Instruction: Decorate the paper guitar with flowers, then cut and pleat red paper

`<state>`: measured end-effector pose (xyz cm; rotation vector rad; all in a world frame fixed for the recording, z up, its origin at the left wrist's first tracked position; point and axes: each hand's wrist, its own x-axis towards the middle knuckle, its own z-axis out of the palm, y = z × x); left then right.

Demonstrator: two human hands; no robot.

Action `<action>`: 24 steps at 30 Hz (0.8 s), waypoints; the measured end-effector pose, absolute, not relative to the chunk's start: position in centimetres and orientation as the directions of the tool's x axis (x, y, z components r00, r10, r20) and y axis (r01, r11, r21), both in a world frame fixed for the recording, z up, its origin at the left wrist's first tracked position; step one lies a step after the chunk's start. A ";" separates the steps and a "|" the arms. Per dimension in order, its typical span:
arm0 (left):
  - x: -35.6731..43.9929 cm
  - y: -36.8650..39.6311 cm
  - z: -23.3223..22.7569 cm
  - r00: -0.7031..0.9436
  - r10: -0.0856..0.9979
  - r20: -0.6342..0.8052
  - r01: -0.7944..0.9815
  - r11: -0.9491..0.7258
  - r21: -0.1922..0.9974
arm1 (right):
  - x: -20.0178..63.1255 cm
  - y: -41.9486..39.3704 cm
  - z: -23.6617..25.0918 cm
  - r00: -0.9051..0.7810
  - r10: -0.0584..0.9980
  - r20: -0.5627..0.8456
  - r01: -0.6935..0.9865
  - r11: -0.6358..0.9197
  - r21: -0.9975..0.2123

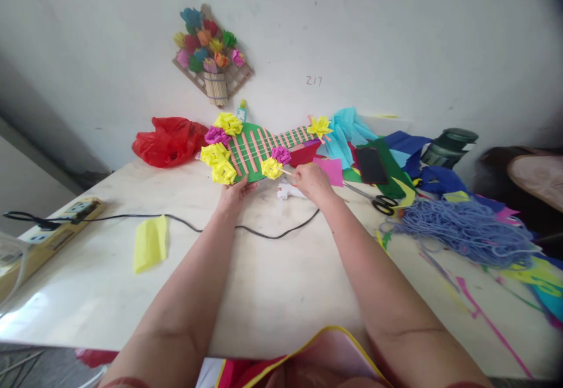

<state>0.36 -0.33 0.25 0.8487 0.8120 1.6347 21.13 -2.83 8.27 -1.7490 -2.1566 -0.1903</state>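
A green guitar-shaped craft (250, 150) with pink strips and white strings is held tilted up above the table. Yellow paper flowers (219, 162) and magenta ones (280, 155) decorate its edges, and another yellow flower (319, 126) sits at the neck's end. My left hand (237, 193) grips the craft's lower edge, fingers partly behind it. My right hand (311, 180) is closed on a thin pale stick (288, 172), whose tip meets the lower yellow flower (271, 168). Beneath the right hand lies a white glue gun (285, 190), partly covered.
A black cord (264, 235) crosses the table from the power strip (65, 230). Yellow paper (150, 244) lies left, red plastic (169, 142) behind it. To the right are scissors (380, 201), a phone (372, 166), blue cord (466, 232), coloured sheets and a dark green jar (449, 146).
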 end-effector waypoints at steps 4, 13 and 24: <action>0.4 -0.4 0.4 -0.183 0.976 0.115 -0.493 -0.192 0.848 | 21.0 -2.9 8.3 -0.162 0.926 0.340 0.969 0.215 -0.124; 0.4 -0.3 0.3 -0.185 0.975 0.119 -0.499 -0.198 0.844 | 20.6 -2.7 7.8 -0.148 0.938 0.312 0.960 0.212 -0.181; 0.4 -0.2 0.2 -0.197 0.972 0.124 -0.492 -0.208 0.846 | 19.4 -2.1 6.5 -0.082 0.951 0.298 0.905 0.197 -0.377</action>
